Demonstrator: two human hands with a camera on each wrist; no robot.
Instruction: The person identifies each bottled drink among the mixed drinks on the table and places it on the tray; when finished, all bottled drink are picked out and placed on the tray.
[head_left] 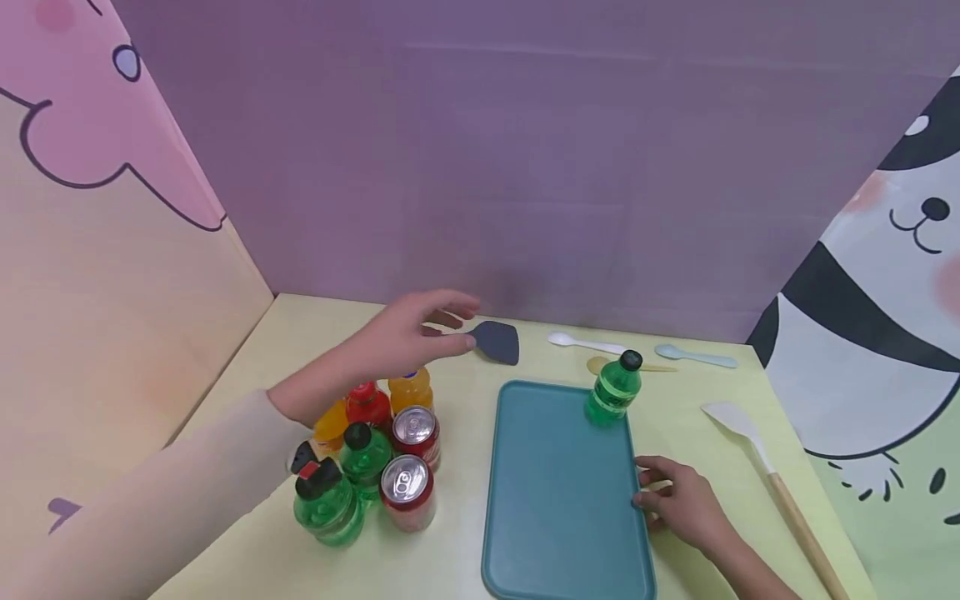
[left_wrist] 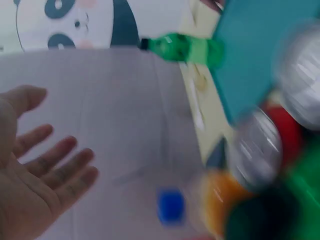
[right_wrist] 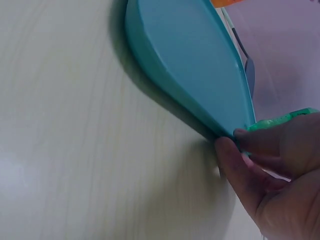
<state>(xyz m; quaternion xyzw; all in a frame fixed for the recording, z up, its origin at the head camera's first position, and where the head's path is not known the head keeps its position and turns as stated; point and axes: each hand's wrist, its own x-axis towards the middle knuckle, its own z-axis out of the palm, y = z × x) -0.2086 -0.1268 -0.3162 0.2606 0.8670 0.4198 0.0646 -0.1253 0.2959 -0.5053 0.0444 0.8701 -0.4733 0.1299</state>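
while left hand (head_left: 405, 333) grip open above bottles (head_left: 367, 450), right hand (head_left: 678, 500) grip pinches tray (head_left: 558, 492) edge; labels unreadable.

Left arm (head_left: 225, 467) wears a long pale beige sleeve — both hands bare

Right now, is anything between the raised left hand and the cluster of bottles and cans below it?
Nothing visible. The left hand hovers open above the orange bottle with a blue cap, with only air between. The dark grey spatula lies beyond the fingertips, off to the side.

bottles (head_left: 615, 389) 6 | cans (head_left: 407, 492) 2 | tray (head_left: 558, 500) 1 | spatulas (head_left: 497, 340) 2 | spoons (head_left: 585, 342) 3
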